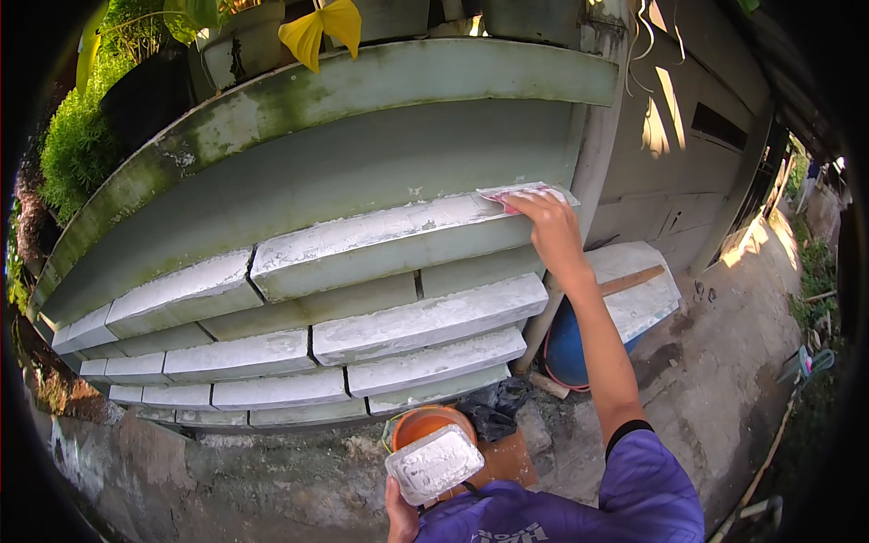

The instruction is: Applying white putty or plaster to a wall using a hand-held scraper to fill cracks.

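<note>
Right grip at 2 o'clock is clamped on a flat pink-and-white piece, fingers together over it, its kind hard to tell. This piece lies against the upper ledge, close to that ledge's 3 o'clock end. Left grip, at 6 o'clock, is clamped on a pale tray at the tray's 8 o'clock side; only part of that hand shows. White paste coats the inside of the tray.

White coating covers much of the upper ledge, thinner and patchy toward the piece, with a dark gap crossing it near its middle. Lower ledges run below it, also whitened and split by dark gaps, curving off toward 8 o'clock. Just past the tray's 12 o'clock edge sits an orange bucket, partly hidden by the tray. A black bag lies at the bucket's 2 o'clock. Out at 4 o'clock stands a blue barrel, under a pale board bearing a wood strip. Potted plants line the mossy beam from 10 to 12 o'clock, one yellow leaf hanging at 11.
</note>
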Demonstrator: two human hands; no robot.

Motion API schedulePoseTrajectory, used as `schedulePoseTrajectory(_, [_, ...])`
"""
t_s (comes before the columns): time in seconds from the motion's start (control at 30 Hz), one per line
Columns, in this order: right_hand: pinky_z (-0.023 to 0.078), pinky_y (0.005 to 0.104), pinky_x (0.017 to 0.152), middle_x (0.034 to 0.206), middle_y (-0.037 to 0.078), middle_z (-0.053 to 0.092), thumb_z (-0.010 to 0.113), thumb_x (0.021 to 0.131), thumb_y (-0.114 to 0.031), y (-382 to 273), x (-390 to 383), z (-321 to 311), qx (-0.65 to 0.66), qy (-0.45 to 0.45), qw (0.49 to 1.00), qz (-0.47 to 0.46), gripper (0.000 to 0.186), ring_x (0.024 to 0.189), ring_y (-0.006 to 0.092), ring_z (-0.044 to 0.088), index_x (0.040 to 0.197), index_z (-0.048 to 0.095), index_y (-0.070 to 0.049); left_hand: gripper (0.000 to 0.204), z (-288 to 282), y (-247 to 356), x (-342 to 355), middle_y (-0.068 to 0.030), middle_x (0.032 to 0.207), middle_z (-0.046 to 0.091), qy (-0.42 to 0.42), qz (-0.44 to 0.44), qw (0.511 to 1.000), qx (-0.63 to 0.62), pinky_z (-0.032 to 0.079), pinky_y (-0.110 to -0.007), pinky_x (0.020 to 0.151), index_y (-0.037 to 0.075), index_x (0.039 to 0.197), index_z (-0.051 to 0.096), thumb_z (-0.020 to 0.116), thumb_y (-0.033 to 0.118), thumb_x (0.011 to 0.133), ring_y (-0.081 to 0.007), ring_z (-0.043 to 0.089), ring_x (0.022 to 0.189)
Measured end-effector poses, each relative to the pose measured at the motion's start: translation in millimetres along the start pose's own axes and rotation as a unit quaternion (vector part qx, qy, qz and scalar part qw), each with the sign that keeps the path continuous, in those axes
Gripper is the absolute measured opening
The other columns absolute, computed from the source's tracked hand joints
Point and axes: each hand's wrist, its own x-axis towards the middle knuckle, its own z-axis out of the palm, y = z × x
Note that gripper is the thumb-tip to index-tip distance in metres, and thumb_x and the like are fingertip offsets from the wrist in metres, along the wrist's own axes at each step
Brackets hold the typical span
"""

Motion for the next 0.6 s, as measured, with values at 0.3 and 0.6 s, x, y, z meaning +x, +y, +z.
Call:
schedulePoseTrajectory(0.3, [0.048,0.0438,0.092,0.106,0.009,0.072,0.056,0.074,0.016,-2.1,-35.3,-26.8,-0.029,-0.024,0.999,0.006,0.047,0.103,0.0304,0.063,0.111,0.073,-0.007,0.067,24.9,3.9,-2.6,-0.0081,0.151,0.048,0.098,-0.102,0.988,-0.064,0.033,-0.043,0.117,0.007,0.153,0.039,0.045,0.051,0.103,-0.0263,0.045,0.139])
schedulePoseTrajectory(0.6, [0.047,0.0426,0.093,0.095,0.007,0.07,0.057,0.077,0.013,-1.0,-6.3,1.6,0.025,-0.058,0.998,-0.025,0.035,0.095,0.0282,0.062,0.101,0.073,-0.008,0.064,21.8,-16.0,9.8,-0.0067,0.145,0.054,0.011,0.006,1.0,0.027,0.039,-0.041,0.111,0.007,0.148,0.043,0.04,0.053,0.104,-0.0237,0.052,0.133])
